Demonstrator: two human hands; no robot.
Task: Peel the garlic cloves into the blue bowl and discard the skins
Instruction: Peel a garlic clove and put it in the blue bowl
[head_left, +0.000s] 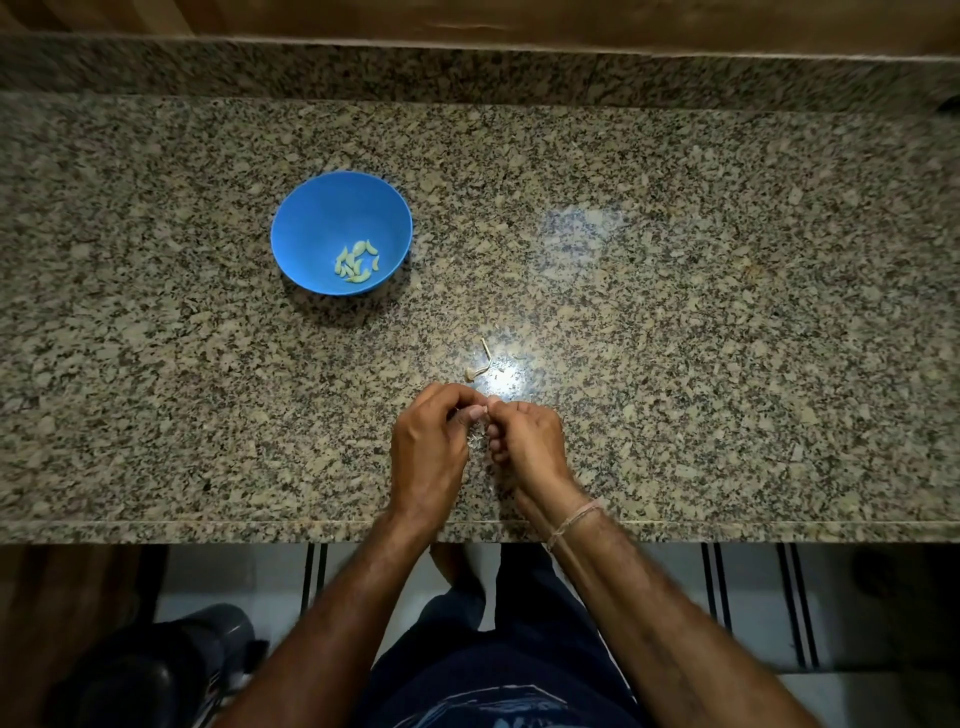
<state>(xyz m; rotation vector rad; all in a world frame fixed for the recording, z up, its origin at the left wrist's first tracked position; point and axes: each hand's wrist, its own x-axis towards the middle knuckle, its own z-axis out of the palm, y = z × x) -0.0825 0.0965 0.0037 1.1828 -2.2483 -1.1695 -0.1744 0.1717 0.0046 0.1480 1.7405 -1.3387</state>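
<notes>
blue bowl (332, 218), speckled granite counter (675, 312)

Tabletop (675, 322): polished speckled granite. I log two glare patches (579, 223), one right of centre and one nearer the front edge. A raised ledge (467, 73) of the same stone runs along the far edge. The blue bowl (332, 218) stands left of centre, well apart from the front edge. A bent dry garlic stem (482, 362) lies between centre and front edge, apart from the bowl. Pale skin flecks (475, 441) lie nearer the front edge, too small to count.
</notes>
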